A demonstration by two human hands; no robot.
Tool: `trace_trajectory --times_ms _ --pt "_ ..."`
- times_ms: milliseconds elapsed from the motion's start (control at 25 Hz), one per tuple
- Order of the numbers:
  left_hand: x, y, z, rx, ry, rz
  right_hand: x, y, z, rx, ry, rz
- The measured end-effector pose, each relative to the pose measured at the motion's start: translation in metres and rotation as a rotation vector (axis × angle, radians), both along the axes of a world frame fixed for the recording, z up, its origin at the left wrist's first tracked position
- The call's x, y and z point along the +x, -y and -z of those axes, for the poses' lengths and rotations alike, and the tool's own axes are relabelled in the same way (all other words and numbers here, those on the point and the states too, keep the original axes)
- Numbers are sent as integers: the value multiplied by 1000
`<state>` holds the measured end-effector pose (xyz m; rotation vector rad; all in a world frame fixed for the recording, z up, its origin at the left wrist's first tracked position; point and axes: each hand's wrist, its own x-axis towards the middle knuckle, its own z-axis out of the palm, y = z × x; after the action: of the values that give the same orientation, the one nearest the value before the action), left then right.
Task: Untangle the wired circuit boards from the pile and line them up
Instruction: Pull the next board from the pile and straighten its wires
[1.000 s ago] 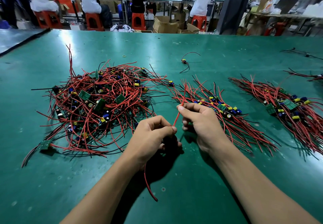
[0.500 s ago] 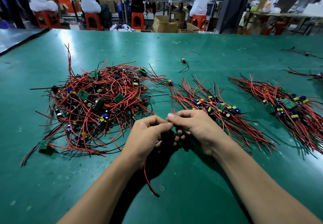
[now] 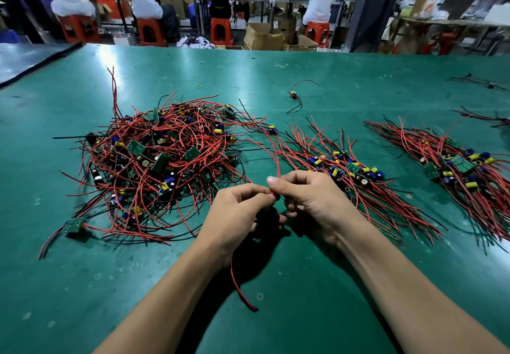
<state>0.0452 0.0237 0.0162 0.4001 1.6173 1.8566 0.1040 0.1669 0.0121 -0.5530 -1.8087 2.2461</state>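
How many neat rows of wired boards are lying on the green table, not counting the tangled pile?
2. One row lies just beyond the right hand; the other row lies further right. Wires at the frame's right edge may hide more.

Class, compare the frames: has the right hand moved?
Yes. Against the lined-up middle row, the right hand has shifted slightly left, meeting the left hand on the red wire.
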Motion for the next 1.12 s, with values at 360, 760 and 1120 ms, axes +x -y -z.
trace_trajectory --times_ms 360,760,1120 --pt "5 -5 4 -165 -342 -45 -8 1 7 -18 -6 192" --pt "3 -3 0 -148 -280 15 -6 -19 -17 -532 -140 446" --pt "1 0 -4 -11 33 -20 2 -16 -24 -708 -179 268"
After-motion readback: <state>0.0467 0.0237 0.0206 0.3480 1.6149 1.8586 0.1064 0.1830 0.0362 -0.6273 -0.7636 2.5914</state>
